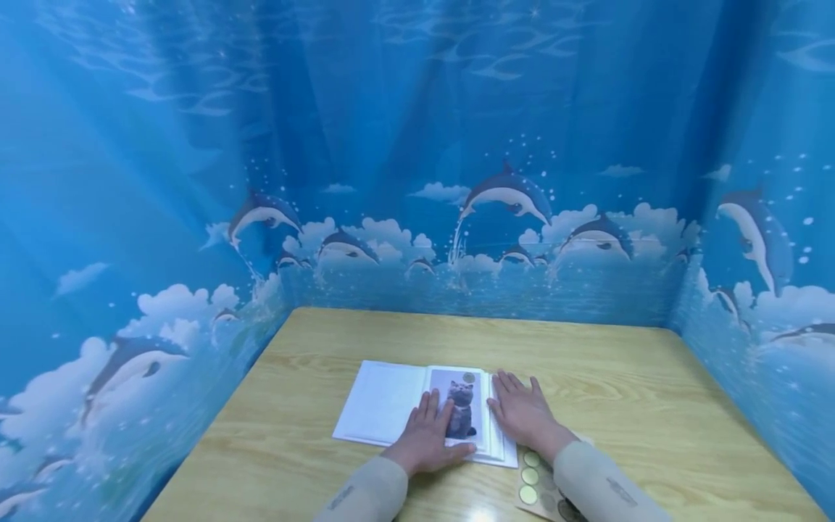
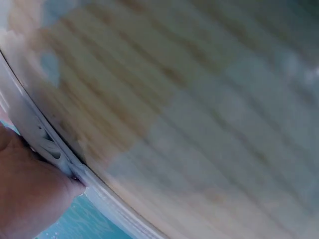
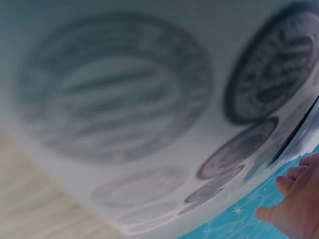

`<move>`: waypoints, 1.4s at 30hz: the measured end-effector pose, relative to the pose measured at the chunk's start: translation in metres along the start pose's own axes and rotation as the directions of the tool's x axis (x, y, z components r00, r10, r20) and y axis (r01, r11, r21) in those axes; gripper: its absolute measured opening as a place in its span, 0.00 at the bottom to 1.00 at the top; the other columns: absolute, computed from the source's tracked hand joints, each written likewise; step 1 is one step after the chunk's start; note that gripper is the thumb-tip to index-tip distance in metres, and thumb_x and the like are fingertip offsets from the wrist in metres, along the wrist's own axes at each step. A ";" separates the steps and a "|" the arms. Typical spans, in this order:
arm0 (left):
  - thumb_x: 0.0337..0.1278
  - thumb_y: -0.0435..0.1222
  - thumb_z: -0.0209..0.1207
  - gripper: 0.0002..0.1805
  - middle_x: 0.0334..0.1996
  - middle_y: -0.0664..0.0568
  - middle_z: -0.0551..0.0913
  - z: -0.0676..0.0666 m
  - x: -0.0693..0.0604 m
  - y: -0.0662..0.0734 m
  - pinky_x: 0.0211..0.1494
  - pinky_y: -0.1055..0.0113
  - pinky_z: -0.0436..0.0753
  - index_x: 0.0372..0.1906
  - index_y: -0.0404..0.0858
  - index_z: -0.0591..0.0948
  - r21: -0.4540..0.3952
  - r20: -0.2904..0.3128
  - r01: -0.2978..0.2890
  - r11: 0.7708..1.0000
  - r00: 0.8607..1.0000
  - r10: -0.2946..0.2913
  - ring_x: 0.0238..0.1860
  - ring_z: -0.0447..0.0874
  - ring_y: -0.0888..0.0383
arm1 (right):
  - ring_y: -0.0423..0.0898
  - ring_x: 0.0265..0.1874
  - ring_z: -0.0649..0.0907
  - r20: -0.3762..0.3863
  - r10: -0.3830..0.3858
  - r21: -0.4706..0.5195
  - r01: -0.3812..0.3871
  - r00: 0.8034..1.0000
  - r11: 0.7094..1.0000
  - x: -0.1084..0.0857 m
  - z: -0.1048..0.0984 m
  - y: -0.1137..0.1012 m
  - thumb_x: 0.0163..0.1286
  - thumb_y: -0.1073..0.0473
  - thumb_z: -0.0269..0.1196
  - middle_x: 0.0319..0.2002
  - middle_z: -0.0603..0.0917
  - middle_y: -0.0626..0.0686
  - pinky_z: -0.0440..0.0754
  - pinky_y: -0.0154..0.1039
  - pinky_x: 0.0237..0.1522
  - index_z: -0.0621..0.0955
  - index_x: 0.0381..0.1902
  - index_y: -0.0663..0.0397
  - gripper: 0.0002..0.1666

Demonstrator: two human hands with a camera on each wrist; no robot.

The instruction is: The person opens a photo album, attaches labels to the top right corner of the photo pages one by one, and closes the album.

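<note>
A white-covered album (image 1: 381,402) lies spread on the table. On its right-hand stack of pages is a picture of a grey cat (image 1: 461,413), with a round gold sticker (image 1: 469,378) near its top right corner. My left hand (image 1: 427,437) rests flat across the lower left of the cat picture, fingers extended and thumb out to the right. Along the album's right edge lies my right hand (image 1: 524,413), its fingers straight and spread, covering part of that edge. Neither hand grips anything. In the left wrist view my left hand (image 2: 32,191) shows only partly, beside the album's blurred edge.
A sheet of round stickers (image 1: 538,482), gold and dark, lies under my right forearm and is partly hidden by the sleeve. The right wrist view shows its dark round stickers (image 3: 271,64) close up. Blue dolphin-print curtains (image 1: 417,145) stand around the wooden table (image 1: 620,391).
</note>
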State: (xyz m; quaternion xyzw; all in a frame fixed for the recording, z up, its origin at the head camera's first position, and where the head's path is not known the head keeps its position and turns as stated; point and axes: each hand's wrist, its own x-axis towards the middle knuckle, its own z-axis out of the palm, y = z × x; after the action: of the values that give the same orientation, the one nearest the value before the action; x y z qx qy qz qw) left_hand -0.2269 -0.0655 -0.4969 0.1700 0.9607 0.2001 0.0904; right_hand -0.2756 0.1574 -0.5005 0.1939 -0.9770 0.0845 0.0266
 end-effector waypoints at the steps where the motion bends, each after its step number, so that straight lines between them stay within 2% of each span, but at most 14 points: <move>1: 0.57 0.69 0.53 0.54 0.78 0.35 0.43 -0.002 -0.001 0.000 0.77 0.46 0.47 0.77 0.37 0.57 -0.009 -0.002 -0.003 1.000 1.000 0.003 0.78 0.38 0.41 | 0.62 0.72 0.62 -0.003 0.012 0.002 -0.012 1.000 1.000 -0.001 -0.001 0.001 0.79 0.46 0.47 0.73 0.62 0.65 0.48 0.69 0.71 0.64 0.72 0.67 0.35; 4: 0.54 0.67 0.59 0.56 0.77 0.34 0.44 -0.006 -0.004 0.000 0.77 0.45 0.48 0.77 0.35 0.57 -0.028 -0.007 -0.018 0.999 1.000 0.018 0.78 0.40 0.39 | 0.62 0.73 0.61 -0.010 0.033 0.007 -0.033 0.999 0.999 -0.003 -0.003 0.002 0.80 0.46 0.46 0.74 0.61 0.64 0.47 0.69 0.71 0.64 0.72 0.67 0.35; 7: 0.57 0.64 0.59 0.53 0.76 0.31 0.47 -0.009 -0.003 -0.001 0.77 0.44 0.50 0.76 0.33 0.59 -0.049 -0.018 -0.034 0.998 0.999 0.033 0.77 0.42 0.38 | 0.62 0.73 0.61 -0.016 0.036 0.015 -0.036 0.999 0.999 -0.005 -0.002 0.003 0.79 0.45 0.47 0.74 0.61 0.65 0.47 0.69 0.71 0.64 0.72 0.67 0.36; 14: 0.71 0.60 0.46 0.40 0.75 0.30 0.51 -0.015 0.002 -0.005 0.75 0.42 0.53 0.72 0.34 0.67 -0.159 -0.023 -0.044 0.986 0.999 0.040 0.76 0.45 0.36 | 0.62 0.72 0.61 -0.031 0.034 0.039 -0.032 0.999 0.999 -0.009 -0.004 -0.003 0.79 0.47 0.48 0.73 0.62 0.65 0.48 0.70 0.70 0.65 0.72 0.67 0.34; 17: 0.73 0.59 0.42 0.38 0.75 0.31 0.51 -0.017 0.002 -0.007 0.75 0.41 0.52 0.72 0.35 0.68 -0.177 -0.017 -0.046 0.983 0.999 0.044 0.76 0.44 0.36 | 0.63 0.72 0.62 -0.043 0.040 0.067 -0.037 0.998 0.997 -0.011 -0.005 -0.007 0.79 0.48 0.48 0.72 0.63 0.66 0.49 0.71 0.70 0.66 0.71 0.67 0.34; 20: 0.70 0.62 0.46 0.40 0.76 0.32 0.50 -0.018 0.002 -0.008 0.75 0.41 0.53 0.73 0.36 0.66 -0.163 -0.009 -0.055 0.985 0.998 0.055 0.76 0.44 0.36 | 0.64 0.72 0.63 -0.048 0.063 0.109 -0.058 0.997 0.992 -0.011 -0.007 -0.012 0.79 0.47 0.48 0.72 0.64 0.67 0.50 0.71 0.69 0.66 0.71 0.68 0.34; 23: 0.64 0.62 0.54 0.44 0.75 0.32 0.52 -0.018 0.000 -0.008 0.74 0.40 0.55 0.73 0.35 0.66 -0.121 -0.023 -0.093 0.988 0.996 0.091 0.76 0.45 0.35 | 0.64 0.71 0.63 -0.043 0.093 0.157 -0.085 0.995 0.984 -0.011 -0.006 -0.016 0.79 0.43 0.48 0.72 0.64 0.67 0.50 0.72 0.69 0.66 0.70 0.68 0.37; 27: 0.62 0.60 0.57 0.43 0.75 0.33 0.55 -0.018 -0.003 -0.008 0.74 0.39 0.55 0.72 0.35 0.67 -0.087 -0.053 -0.132 0.987 0.990 0.128 0.75 0.47 0.33 | 0.64 0.72 0.61 -0.022 0.136 0.201 -0.129 0.990 0.971 -0.010 -0.003 -0.022 0.77 0.37 0.47 0.72 0.62 0.67 0.48 0.72 0.69 0.65 0.71 0.68 0.42; 32: 0.64 0.56 0.58 0.40 0.74 0.30 0.56 -0.021 -0.006 -0.012 0.73 0.38 0.55 0.71 0.33 0.68 -0.151 -0.106 -0.164 0.975 0.983 0.149 0.75 0.49 0.33 | 0.66 0.72 0.61 0.007 0.184 0.207 -0.182 0.983 0.961 -0.011 -0.002 -0.032 0.73 0.33 0.51 0.72 0.61 0.69 0.48 0.73 0.68 0.64 0.71 0.69 0.48; 36: 0.66 0.56 0.57 0.40 0.74 0.30 0.55 -0.021 -0.009 -0.019 0.73 0.38 0.55 0.71 0.32 0.67 -0.221 -0.133 -0.154 0.963 0.983 0.127 0.75 0.49 0.34 | 0.67 0.71 0.61 0.025 0.206 0.202 -0.206 0.978 0.957 -0.013 -0.001 -0.037 0.71 0.33 0.55 0.71 0.61 0.71 0.48 0.74 0.67 0.64 0.71 0.70 0.50; 42: 0.67 0.52 0.57 0.38 0.73 0.27 0.56 -0.026 -0.016 -0.029 0.73 0.36 0.53 0.70 0.29 0.66 -0.306 -0.179 -0.139 0.942 0.980 0.087 0.74 0.49 0.31 | 0.65 0.72 0.61 0.039 0.228 0.216 -0.231 0.973 0.949 -0.018 0.000 -0.038 0.70 0.32 0.55 0.72 0.61 0.70 0.45 0.74 0.68 0.64 0.71 0.70 0.51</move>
State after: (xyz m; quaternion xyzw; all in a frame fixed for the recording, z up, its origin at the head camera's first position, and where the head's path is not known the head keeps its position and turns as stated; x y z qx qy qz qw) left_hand -0.2269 -0.1050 -0.4837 0.1914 0.9088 0.3698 0.0258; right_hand -0.2443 0.1294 -0.4962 0.0812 -0.9778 0.1929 -0.0115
